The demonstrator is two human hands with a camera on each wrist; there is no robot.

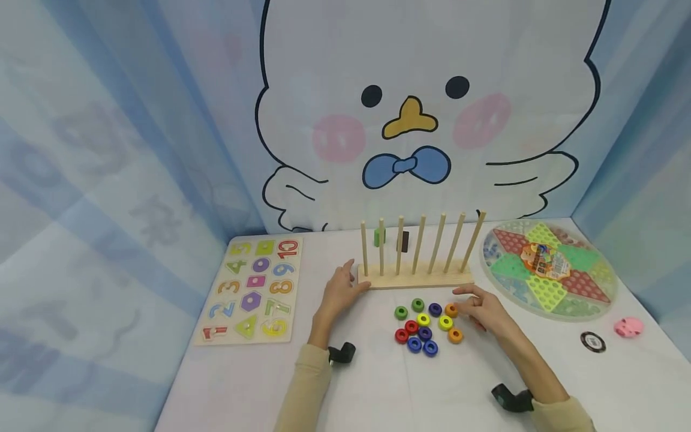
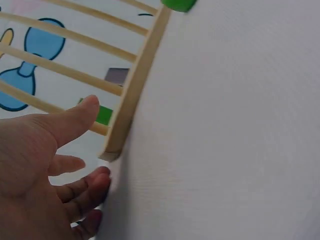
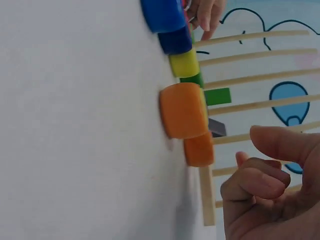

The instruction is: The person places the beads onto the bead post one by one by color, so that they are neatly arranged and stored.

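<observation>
A wooden stand with several upright pegs sits in the middle of the table, its pegs bare. My left hand is beside its left end, thumb apart from the fingers and nothing held; whether it touches the base is unclear. In front of the stand lies a loose group of coloured rings: green, red, yellow, blue and orange. Just right of the orange rings hovers my right hand, fingers loosely bent, holding nothing; the right wrist view shows the nearer orange ring apart from it.
A number-and-shape puzzle board lies at the left. To the right are a round game board, a black-and-white disc and a pink pig figure. Behind the pegs stand a green block and a black block.
</observation>
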